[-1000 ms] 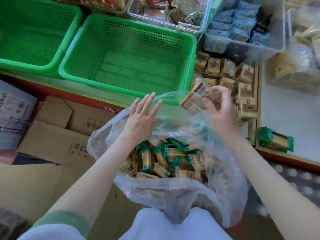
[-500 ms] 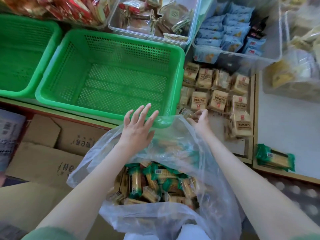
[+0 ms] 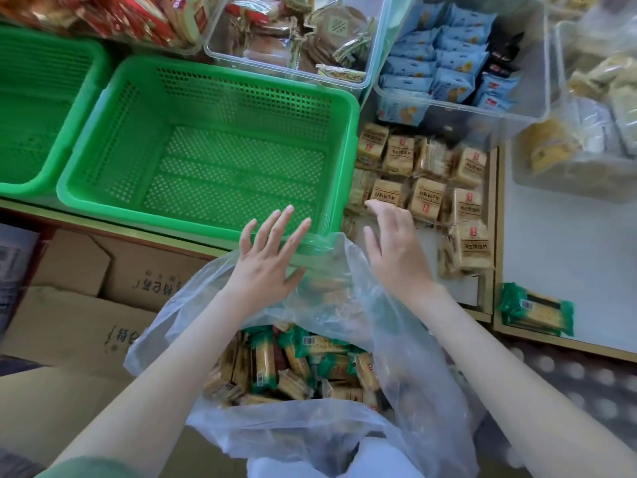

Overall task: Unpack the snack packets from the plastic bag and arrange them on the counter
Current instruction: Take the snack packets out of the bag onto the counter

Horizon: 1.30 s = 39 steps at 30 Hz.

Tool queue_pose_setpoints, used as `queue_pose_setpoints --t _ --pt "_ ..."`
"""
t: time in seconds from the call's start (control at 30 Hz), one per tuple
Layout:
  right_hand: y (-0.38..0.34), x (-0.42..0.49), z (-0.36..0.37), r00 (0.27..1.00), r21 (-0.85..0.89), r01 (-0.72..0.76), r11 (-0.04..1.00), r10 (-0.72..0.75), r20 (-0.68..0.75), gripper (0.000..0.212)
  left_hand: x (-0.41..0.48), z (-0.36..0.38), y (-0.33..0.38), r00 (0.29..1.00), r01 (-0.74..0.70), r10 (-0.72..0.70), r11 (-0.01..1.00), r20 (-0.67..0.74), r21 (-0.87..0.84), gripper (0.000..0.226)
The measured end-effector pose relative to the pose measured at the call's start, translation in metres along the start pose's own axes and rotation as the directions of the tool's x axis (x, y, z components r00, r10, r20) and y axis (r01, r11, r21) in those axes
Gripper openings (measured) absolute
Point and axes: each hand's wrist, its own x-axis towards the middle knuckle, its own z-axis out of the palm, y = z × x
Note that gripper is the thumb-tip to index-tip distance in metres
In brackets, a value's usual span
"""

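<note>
Just left hand [image 3: 267, 260] (splayed) over bag [image 3: 348, 298]

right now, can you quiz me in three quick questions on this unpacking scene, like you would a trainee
1. Fill in: the left hand is at the plastic bag rim with its fingers ___.
2. True or false: the green basket holds snack packets.
3. The tan packets lie: A in the basket; B on the counter, right of the basket; C in the left hand.
Key: 1 spread; 2 false, the green basket is empty; 3 B.
</note>
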Motion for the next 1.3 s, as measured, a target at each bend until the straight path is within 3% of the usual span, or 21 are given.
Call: queue_pose_setpoints --t 0.1,0.2,0.23,0.33,0.43,0.5,0.6,0.77,0.9,0.97,1.03,1.07,1.13,1.23,1.3 --pt "-0.021 -0.039 -0.021 0.954 -0.072 0.287 0.955 -0.291 -0.069 0.033 -0.01 -0.003 0.014 0.997 -0.067 0.065 0.997 -0.05 -0.042 0.074" --pt "-0.024 -0.092 -0.022 0.853 -0.072 0.502 0.862 -0.479 0.209 0.035 -0.027 -0.003 0.038 0.978 -0.19 0.18 0.977 -0.104 -0.096 0.062" --pt "-0.016 -0.11 -0.019 0.821 -0.115 0.522 0.845 -0.461 0.337 0.041 -0.033 -0.002 0.046 0.969 -0.237 0.226 0.965 -0.101 -0.116 0.061" --pt "0.013 -0.157 -0.02 0.765 -0.265 0.446 0.855 -0.21 0.609 0.072 -0.055 0.002 0.066 0.929 -0.365 0.369 0.913 -0.011 -0.184 0.062" --pt "0.03 -0.182 -0.027 0.761 -0.379 0.355 0.854 -0.029 0.648 0.088 -0.076 0.008 0.079 0.893 -0.402 0.433 0.89 0.122 -0.213 0.071" --pt "0.035 -0.188 -0.03 0.788 -0.448 0.238 0.862 0.098 0.607 0.088 -0.085 0.012 0.084 0.87 -0.404 0.44 0.895 0.223 -0.19 0.079" --pt "0.036 -0.184 -0.034 0.727 -0.496 0.087 0.864 0.285 0.625 0.081 -0.092 0.017 0.089 0.827 -0.412 0.425 0.904 0.367 -0.119 0.086" --pt "0.023 -0.163 -0.031 0.677 -0.465 0.093 0.881 0.286 0.678 0.084 -0.094 0.017 0.1 0.8 -0.361 0.367 0.926 0.475 -0.108 0.089" --pt "0.022 -0.151 -0.037 0.656 -0.455 0.187 0.87 0.235 0.717 0.073 -0.095 0.013 0.105 0.783 -0.323 0.345 0.937 0.517 -0.136 0.084" --pt "0.023 -0.157 -0.043 0.663 -0.399 0.23 0.888 0.157 0.732 0.068 -0.095 0.01 0.104 0.789 -0.323 0.349 0.936 0.506 -0.141 0.08" --pt "0.019 -0.165 -0.048 0.698 -0.288 0.228 0.93 0.05 0.714 0.065 -0.092 -0.001 0.101 0.858 -0.335 0.39 0.918 0.333 -0.212 0.067" --pt "0.015 -0.167 -0.051 0.734 -0.209 0.163 0.964 0.023 0.679 0.064 -0.089 -0.006 0.1 0.894 -0.358 0.406 0.901 0.188 -0.245 0.059" --pt "-0.002 -0.164 -0.061 0.809 0.015 -0.114 0.993 0.084 0.582 0.064 -0.076 -0.011 0.091 0.923 -0.383 0.365 0.899 -0.118 -0.214 0.046" --pt "-0.029 -0.136 -0.073 0.886 0.411 -0.362 0.837 0.171 0.431 0.059 -0.046 -0.024 0.075 0.932 -0.262 0.215 0.956 -0.292 -0.131 0.044" --pt "-0.041 -0.108 -0.076 0.902 0.639 -0.431 0.636 0.293 0.317 0.054 -0.026 -0.03 0.061 0.972 -0.148 0.134 0.987 -0.192 -0.061 0.055"
